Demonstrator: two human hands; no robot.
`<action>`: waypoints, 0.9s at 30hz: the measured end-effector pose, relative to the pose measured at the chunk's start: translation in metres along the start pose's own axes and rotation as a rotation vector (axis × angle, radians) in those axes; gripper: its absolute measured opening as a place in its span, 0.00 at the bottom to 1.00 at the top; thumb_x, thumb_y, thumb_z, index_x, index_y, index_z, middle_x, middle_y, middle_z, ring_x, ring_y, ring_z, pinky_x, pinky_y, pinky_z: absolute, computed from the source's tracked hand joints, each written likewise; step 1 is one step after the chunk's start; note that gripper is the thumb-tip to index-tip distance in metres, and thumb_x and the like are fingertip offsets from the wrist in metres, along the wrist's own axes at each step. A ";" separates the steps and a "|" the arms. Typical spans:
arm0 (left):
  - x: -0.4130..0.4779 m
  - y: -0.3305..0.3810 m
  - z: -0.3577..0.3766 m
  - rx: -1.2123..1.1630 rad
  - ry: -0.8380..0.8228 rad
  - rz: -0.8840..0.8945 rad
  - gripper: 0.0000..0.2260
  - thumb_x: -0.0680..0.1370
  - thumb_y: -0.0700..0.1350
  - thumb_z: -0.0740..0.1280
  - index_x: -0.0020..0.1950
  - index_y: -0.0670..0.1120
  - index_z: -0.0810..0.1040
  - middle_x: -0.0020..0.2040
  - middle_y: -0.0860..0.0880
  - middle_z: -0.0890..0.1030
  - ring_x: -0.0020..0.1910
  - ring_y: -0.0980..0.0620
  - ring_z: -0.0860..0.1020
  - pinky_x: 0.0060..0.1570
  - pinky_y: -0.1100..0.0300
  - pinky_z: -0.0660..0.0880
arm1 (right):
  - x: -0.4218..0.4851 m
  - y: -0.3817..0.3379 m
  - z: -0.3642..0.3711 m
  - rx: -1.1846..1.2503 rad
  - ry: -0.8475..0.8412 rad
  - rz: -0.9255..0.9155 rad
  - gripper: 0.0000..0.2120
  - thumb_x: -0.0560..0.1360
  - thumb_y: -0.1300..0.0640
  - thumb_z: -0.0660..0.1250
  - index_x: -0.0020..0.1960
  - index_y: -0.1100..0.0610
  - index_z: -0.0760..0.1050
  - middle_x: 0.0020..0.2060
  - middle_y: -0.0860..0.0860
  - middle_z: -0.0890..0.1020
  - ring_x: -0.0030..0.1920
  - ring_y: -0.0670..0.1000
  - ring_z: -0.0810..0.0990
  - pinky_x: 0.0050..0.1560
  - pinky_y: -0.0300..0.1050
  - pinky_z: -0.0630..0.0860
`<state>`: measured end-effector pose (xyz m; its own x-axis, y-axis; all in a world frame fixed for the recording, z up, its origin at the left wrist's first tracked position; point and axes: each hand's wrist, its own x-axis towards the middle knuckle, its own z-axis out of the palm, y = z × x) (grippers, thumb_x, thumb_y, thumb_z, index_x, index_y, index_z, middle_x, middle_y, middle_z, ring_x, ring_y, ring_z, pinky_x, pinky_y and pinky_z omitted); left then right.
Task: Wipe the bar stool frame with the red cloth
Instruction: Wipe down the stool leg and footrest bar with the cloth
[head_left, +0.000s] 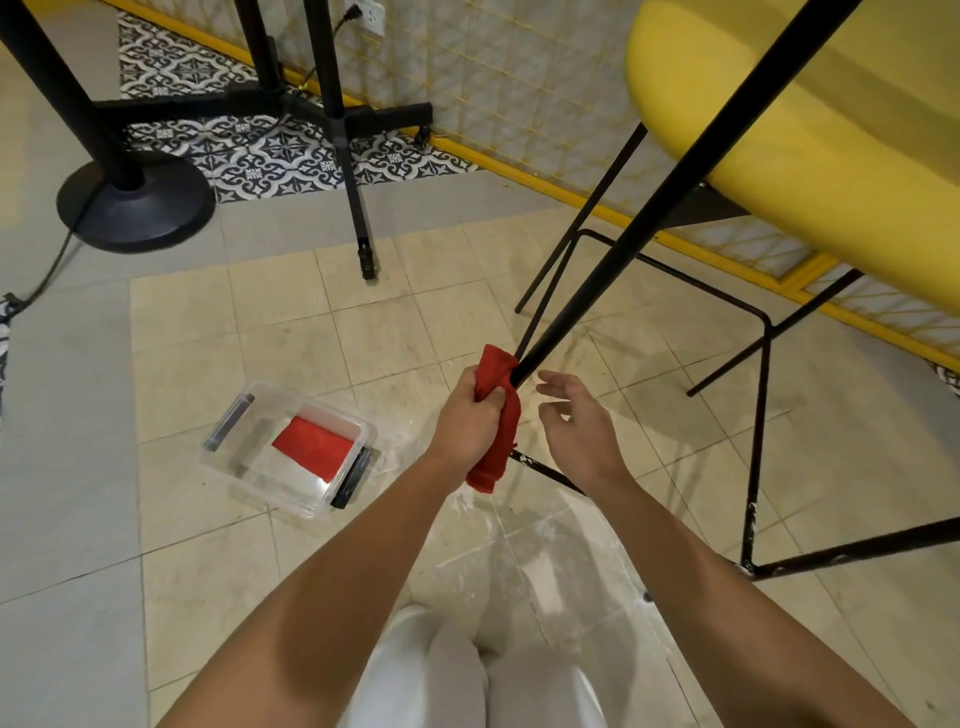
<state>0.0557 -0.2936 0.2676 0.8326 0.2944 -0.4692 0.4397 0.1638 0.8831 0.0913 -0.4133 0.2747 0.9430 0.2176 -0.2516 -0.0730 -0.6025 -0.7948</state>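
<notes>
A bar stool with a yellow seat (810, 130) stands on a thin black metal frame (649, 208) at the right. My left hand (467, 415) grips the red cloth (498, 415), which is wrapped around the lower part of the near front leg. The cloth's loose end hangs down below my fist. My right hand (576, 421) hovers just right of that leg with fingers loosely spread, holding nothing. Lower bars of the frame carry white specks.
A clear plastic box (288, 449) with a second red cloth inside lies on the tiled floor at the left. A black round stand base (137, 205) and a tripod leg (358, 218) stand behind. A yellow-edged mesh wall panel (519, 88) runs along the back.
</notes>
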 end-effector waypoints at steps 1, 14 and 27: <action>0.001 0.002 -0.002 -0.006 -0.004 -0.007 0.13 0.80 0.44 0.59 0.65 0.48 0.70 0.48 0.47 0.78 0.39 0.51 0.78 0.33 0.62 0.73 | 0.001 0.001 -0.001 0.004 0.002 0.004 0.17 0.78 0.63 0.58 0.65 0.51 0.70 0.58 0.47 0.77 0.52 0.44 0.74 0.49 0.32 0.66; 0.000 -0.012 -0.003 -0.031 0.011 0.001 0.11 0.80 0.45 0.62 0.62 0.48 0.72 0.47 0.48 0.79 0.44 0.46 0.80 0.46 0.50 0.80 | 0.003 -0.002 -0.005 0.034 0.017 0.013 0.14 0.80 0.53 0.57 0.65 0.51 0.71 0.56 0.45 0.76 0.53 0.42 0.72 0.52 0.34 0.64; 0.018 -0.039 -0.024 0.060 0.010 -0.099 0.10 0.79 0.42 0.63 0.60 0.48 0.73 0.42 0.46 0.79 0.36 0.47 0.77 0.37 0.51 0.78 | 0.007 0.009 0.009 0.033 -0.048 0.026 0.13 0.79 0.53 0.60 0.63 0.52 0.72 0.52 0.44 0.77 0.48 0.38 0.73 0.42 0.19 0.66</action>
<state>0.0453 -0.2722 0.2246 0.7807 0.2893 -0.5538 0.5393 0.1356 0.8311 0.0942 -0.4106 0.2610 0.9242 0.2393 -0.2976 -0.1085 -0.5825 -0.8055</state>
